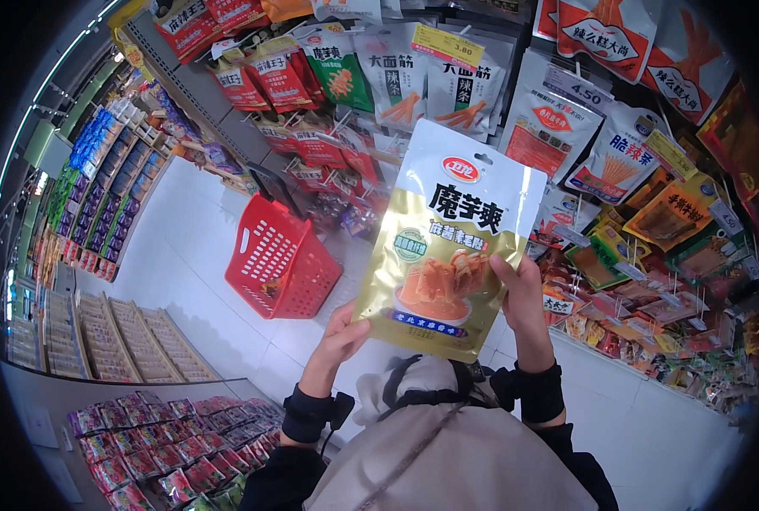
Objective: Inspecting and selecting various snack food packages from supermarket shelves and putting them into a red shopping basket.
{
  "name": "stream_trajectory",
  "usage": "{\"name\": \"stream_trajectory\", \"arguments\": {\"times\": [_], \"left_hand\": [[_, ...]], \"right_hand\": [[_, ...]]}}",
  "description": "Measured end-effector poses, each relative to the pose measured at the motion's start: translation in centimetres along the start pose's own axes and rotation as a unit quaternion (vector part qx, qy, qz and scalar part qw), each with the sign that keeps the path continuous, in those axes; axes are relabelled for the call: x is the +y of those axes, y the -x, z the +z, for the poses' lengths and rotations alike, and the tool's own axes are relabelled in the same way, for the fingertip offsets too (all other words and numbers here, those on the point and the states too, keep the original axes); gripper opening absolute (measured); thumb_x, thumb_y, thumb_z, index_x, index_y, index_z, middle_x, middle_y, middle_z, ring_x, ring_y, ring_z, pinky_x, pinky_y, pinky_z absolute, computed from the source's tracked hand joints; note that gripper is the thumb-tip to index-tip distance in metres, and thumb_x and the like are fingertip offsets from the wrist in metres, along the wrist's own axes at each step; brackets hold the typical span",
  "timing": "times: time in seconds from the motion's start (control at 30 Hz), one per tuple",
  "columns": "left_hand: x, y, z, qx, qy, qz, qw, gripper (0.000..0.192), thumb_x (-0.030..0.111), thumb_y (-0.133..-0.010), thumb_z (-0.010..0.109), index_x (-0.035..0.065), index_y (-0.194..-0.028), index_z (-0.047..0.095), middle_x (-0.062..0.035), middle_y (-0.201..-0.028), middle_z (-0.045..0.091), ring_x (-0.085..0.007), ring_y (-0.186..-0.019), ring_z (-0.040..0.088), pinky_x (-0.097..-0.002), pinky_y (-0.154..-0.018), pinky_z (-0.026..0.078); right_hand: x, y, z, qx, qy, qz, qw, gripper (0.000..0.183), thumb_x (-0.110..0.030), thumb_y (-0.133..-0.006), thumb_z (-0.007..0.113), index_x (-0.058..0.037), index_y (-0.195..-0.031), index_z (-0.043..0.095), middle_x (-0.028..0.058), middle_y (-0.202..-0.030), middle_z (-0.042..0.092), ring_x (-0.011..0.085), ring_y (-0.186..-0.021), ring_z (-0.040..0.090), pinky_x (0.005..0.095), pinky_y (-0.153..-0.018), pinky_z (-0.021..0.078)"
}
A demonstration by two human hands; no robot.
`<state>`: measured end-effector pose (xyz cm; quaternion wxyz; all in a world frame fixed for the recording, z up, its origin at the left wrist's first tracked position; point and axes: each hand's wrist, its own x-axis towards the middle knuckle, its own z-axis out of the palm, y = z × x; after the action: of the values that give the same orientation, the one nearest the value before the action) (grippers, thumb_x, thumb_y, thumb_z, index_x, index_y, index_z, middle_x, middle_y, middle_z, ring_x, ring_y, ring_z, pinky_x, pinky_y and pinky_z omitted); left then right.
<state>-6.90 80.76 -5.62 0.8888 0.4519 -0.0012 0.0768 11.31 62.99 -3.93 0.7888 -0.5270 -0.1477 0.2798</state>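
Observation:
A large gold and white snack pouch (pixel 456 249) faces up in front of my body, printed with a bowl of food and bearing writing. My left hand (pixel 341 335) pinches its lower left edge. On the pouch's right edge, my right hand (pixel 521 290) grips with the thumb lying on the front. The fingers behind the pouch are hidden. Beyond the pouch hang white snack packets (pixel 392 80) and a green packet (pixel 338 70) on rack hooks. A red plastic shopping basket (pixel 277 262) with a few items inside stands on the floor to the left.
Red snack packets (pixel 287 76) hang at the upper left of the rack. Price tags (pixel 574 89) jut out on the right-hand hooks. Behind me on the left, a display (pixel 162 441) holds rows of small packets. Farther left are stocked shelves (pixel 101 185) and pale tile floor (pixel 162 236).

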Motion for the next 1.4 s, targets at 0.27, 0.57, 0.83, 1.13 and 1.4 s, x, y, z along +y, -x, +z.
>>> {"name": "stream_trajectory", "arguments": {"times": [0.27,0.57,0.83,1.13,1.4], "left_hand": [[-0.3,0.2,0.0,0.035,-0.164,-0.046,0.985,0.038,0.009,-0.076,0.049,-0.004,-0.11,0.036,-0.0069,-0.1,0.049,-0.0102,-0.089,0.046,-0.0229,-0.077,0.037],[-1.0,0.4,-0.5,0.055,-0.18,-0.047,0.981,0.036,0.009,-0.076,0.049,-0.0044,-0.107,0.037,-0.0082,-0.099,0.049,-0.0125,-0.089,0.048,-0.0249,-0.077,0.038],[-1.4,0.3,-1.2,0.062,-0.215,-0.027,0.974,0.035,0.016,-0.077,0.051,-0.0015,-0.106,0.042,-0.0016,-0.094,0.05,-0.0052,-0.082,0.043,-0.0187,-0.07,0.035],[-1.5,0.5,-1.8,0.067,-0.239,-0.038,0.968,0.036,0.016,-0.077,0.052,-0.0011,-0.106,0.043,-0.0004,-0.092,0.05,-0.0046,-0.08,0.043,-0.0182,-0.068,0.035],[-1.5,0.6,-1.5,0.061,-0.184,-0.031,0.981,0.037,0.015,-0.077,0.051,-0.0014,-0.108,0.041,-0.0008,-0.093,0.05,-0.0048,-0.08,0.044,-0.0182,-0.068,0.036]], "right_hand": [[0.0,0.0,-0.8,-0.039,0.034,0.017,0.999,0.017,-0.013,-0.078,0.048,0.0001,-0.088,0.051,0.001,-0.075,0.053,0.005,-0.066,0.048,0.0185,-0.059,0.0378],[0.3,0.3,-0.6,-0.031,0.033,0.005,0.999,0.018,-0.014,-0.078,0.049,0.0001,-0.089,0.051,0.0009,-0.076,0.054,0.0051,-0.066,0.048,0.0183,-0.06,0.0382],[-0.1,0.6,-0.4,-0.061,0.073,-0.055,0.994,0.017,-0.014,-0.079,0.048,-0.0008,-0.089,0.05,0.0012,-0.078,0.053,0.0058,-0.068,0.047,0.0185,-0.062,0.0381],[-0.4,0.7,-0.2,-0.068,0.085,-0.064,0.992,0.016,-0.014,-0.079,0.048,-0.0007,-0.087,0.051,0.0008,-0.076,0.054,0.0057,-0.067,0.048,0.0187,-0.06,0.0386],[0.4,0.5,-0.4,-0.048,0.097,-0.036,0.993,0.021,-0.019,-0.078,0.05,0.0,-0.088,0.052,0.0007,-0.076,0.054,0.0052,-0.068,0.047,0.0186,-0.06,0.0383]]}}
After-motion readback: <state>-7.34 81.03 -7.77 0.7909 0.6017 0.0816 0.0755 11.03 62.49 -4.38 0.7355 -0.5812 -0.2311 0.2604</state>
